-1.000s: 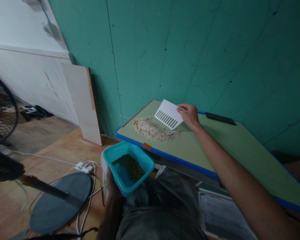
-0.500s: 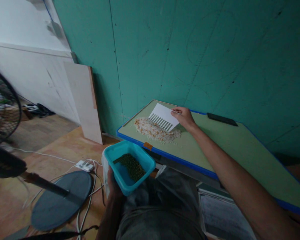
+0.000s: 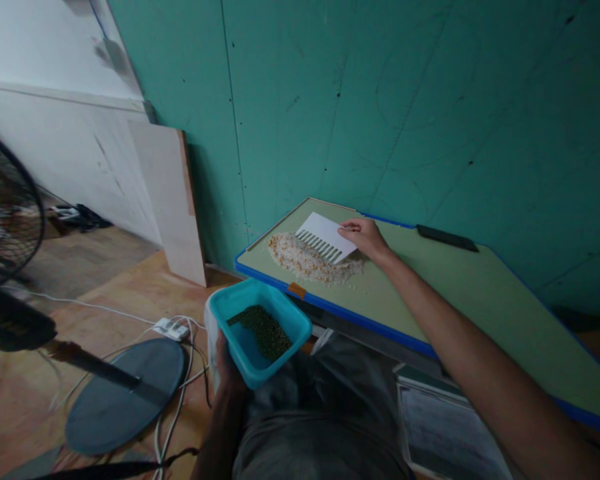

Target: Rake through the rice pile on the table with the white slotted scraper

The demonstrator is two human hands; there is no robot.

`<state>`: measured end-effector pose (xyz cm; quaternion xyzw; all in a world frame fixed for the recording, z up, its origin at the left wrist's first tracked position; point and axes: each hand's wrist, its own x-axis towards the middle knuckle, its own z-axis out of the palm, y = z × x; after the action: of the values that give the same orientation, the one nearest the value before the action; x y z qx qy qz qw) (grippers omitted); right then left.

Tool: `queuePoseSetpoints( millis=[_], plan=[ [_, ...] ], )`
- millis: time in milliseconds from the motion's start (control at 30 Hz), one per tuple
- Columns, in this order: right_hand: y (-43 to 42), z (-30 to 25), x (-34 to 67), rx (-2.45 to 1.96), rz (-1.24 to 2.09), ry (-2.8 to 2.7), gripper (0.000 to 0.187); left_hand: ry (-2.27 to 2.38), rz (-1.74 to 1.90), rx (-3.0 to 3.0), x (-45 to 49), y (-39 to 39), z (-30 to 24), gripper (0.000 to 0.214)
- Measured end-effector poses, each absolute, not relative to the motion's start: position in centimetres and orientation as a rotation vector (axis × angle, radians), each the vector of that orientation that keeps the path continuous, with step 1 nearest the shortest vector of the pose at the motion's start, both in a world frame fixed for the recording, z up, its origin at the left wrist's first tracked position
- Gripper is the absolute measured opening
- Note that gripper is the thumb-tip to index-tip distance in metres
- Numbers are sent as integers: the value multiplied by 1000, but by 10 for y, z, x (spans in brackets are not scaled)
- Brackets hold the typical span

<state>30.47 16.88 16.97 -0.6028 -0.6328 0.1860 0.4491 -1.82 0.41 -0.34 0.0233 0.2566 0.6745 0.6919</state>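
My right hand (image 3: pixel 364 239) pinches the right corner of a white toothed scraper (image 3: pixel 325 233), like a wide comb. The scraper leans with its teeth against a heap of white grains mixed with yellow kernels (image 3: pixel 305 261) on the pale green tabletop (image 3: pixel 430 280). Just below the table's front edge, my left hand (image 3: pixel 229 363) grips the near left side of a turquoise plastic tub (image 3: pixel 250 373); some of its fingers are hidden. Small dark green beans (image 3: pixel 265 330) lie in a band across the tub's bottom.
A black bar (image 3: pixel 447 238) lies at the table's back edge, against the green wall (image 3: pixel 300 100). To the left stand a fan with a round base (image 3: pixel 125 393) and a leaning board (image 3: pixel 173 207). Cables and a power strip (image 3: pixel 171 328) lie on the floor.
The scraper has tilted flatter, its upper edge coming down a little with my right hand. My left hand and the tub stay in nearly the same place.
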Motion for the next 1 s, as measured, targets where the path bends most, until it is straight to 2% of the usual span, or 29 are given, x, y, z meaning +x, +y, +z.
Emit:
queuePoseSetpoints(
  millis=[367, 800, 1000],
  plan=[
    [159, 170, 300, -1530, 567, -1535, 20, 568, 1518, 46, -18, 3, -2, 24],
    [156, 172, 294, -1560, 766, -1344, 12, 568, 1480, 21, -19, 3, -5, 29],
    [155, 172, 294, -1538, 803, -1279, 16, 566, 1492, 17, -19, 4, -5, 31]
  ],
)
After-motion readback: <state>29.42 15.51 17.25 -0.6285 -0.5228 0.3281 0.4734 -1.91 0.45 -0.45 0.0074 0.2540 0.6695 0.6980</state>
